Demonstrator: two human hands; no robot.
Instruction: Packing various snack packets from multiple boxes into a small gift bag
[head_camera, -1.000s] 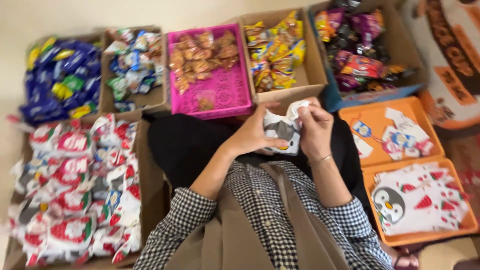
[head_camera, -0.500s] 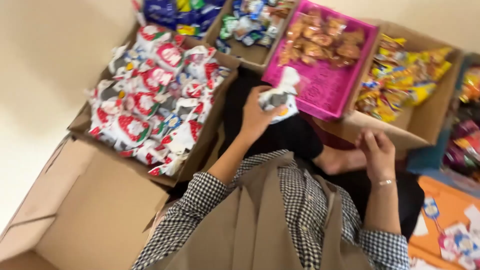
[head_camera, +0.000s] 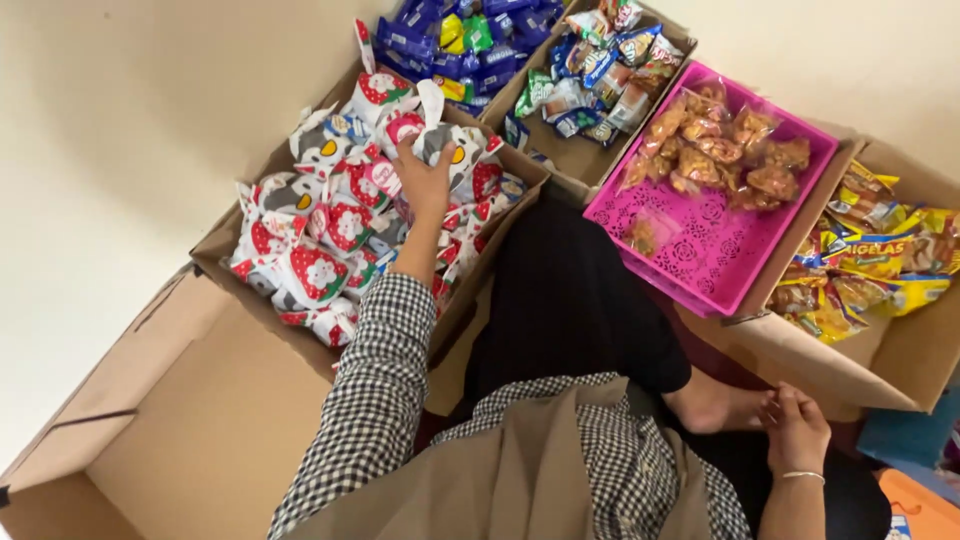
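My left hand (head_camera: 425, 182) reaches into a cardboard box (head_camera: 222, 240) heaped with white and red strawberry-print treat pouches. Its fingers are closed on a white pouch with a penguin print (head_camera: 452, 143), which rests on top of the heap near the box's far end. My right hand (head_camera: 797, 430) lies low at the right beside my bare foot (head_camera: 712, 402), holding nothing, fingers loosely apart. Both arms wear checked sleeves under a tan vest.
A pink plastic tray (head_camera: 712, 255) holds orange snack packets. Cardboard boxes hold yellow packets (head_camera: 870, 262), mixed small packets (head_camera: 592, 72) and blue packets (head_camera: 440, 28). A large open cardboard box (head_camera: 190, 440) stands at the lower left. An orange tray corner (head_camera: 915, 505) shows at the bottom right.
The left hand carried the penguin pouch from in front of my chest over to the pouch box on the left. The right hand let go of it and dropped to my lap.
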